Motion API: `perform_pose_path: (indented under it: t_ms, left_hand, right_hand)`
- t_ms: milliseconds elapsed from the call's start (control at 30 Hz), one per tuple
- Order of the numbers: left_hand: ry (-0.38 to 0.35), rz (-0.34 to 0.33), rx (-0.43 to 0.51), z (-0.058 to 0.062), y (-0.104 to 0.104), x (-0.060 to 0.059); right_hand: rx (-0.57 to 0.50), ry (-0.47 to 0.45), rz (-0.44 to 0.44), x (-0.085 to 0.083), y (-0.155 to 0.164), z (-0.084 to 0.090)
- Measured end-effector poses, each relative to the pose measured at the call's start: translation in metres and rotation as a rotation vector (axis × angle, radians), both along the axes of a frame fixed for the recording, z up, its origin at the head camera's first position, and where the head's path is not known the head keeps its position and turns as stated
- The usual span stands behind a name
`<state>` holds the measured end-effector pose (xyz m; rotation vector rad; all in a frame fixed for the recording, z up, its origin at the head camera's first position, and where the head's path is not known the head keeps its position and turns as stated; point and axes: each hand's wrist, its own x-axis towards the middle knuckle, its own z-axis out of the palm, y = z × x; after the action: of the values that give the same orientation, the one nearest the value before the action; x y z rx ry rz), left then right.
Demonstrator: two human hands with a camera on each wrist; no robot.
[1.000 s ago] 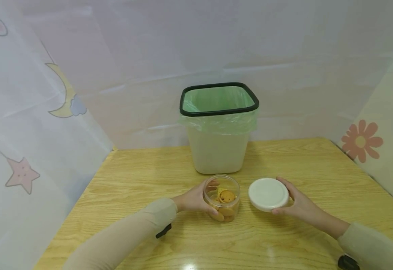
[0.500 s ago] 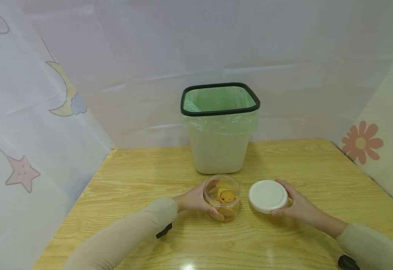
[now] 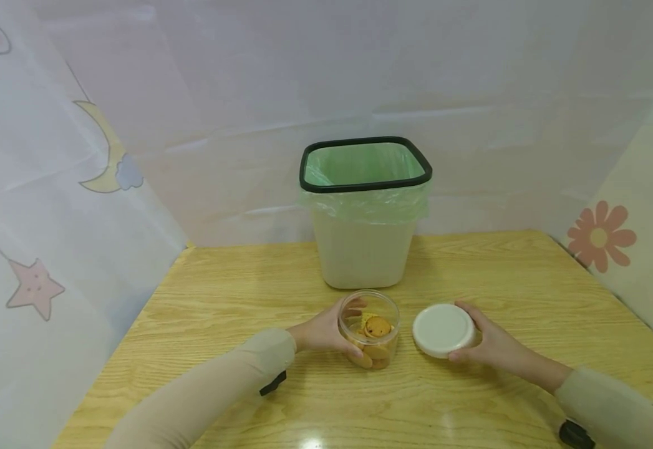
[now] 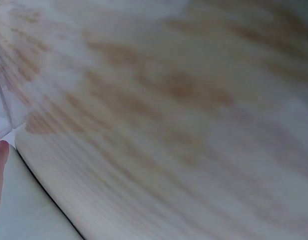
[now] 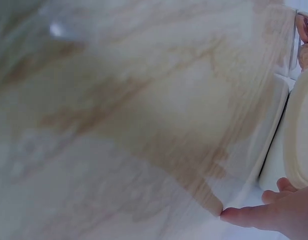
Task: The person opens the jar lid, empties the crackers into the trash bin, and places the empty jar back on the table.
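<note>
Since the earlier frames your right hand (image 3: 491,342) has brought the white lid (image 3: 444,329) down and a little toward you, so it now sits lower, at or just above the desk (image 3: 219,299); I cannot tell whether it touches. Your left hand (image 3: 326,332) and the jar (image 3: 368,328) have not shifted.

Nearest you, both beige sleeves reach in from the desk's near edge. Your left hand's fingers and thumb curl round the left side of the jar and grip it. The jar is clear, round and short, open at the top, upright on the desk near the middle of the near half. Inside lie several round golden-brown biscuits (image 3: 377,325), one darker on top.

Just to the right of the jar, close but apart, is the lid: a flat white disc, plain, with a rounded rim. Your right hand clasps it from the right, the thumb at the near rim and the fingers round the far rim.

Beyond the jar, toward the far edge, stands a pale square bin (image 3: 363,212) with a black rim and a green liner folded over it, its mouth open. Nothing lies between jar and bin.

The wrist views are blurred, showing mostly wood grain; the right one shows a fingertip (image 5: 243,216) and the lid's edge (image 5: 301,130).
</note>
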<state>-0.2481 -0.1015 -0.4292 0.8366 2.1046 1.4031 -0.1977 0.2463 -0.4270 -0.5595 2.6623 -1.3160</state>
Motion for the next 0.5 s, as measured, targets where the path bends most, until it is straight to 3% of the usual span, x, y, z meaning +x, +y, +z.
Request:
perform_pose_path:
  t_ms: [267,500]
  left_hand:
    - [-0.025,0.011,-0.007,0.0036,0.0011,0.0018]
    - [-0.029,0.007,0.025,0.0006,0.0017,0.0002]
  right_hand:
    - [0.048,0.017,0.025,-0.0029,0.0029,-0.0040]
    - [0.113,-0.072,0.029,-0.0040,0.0047,-0.0025]
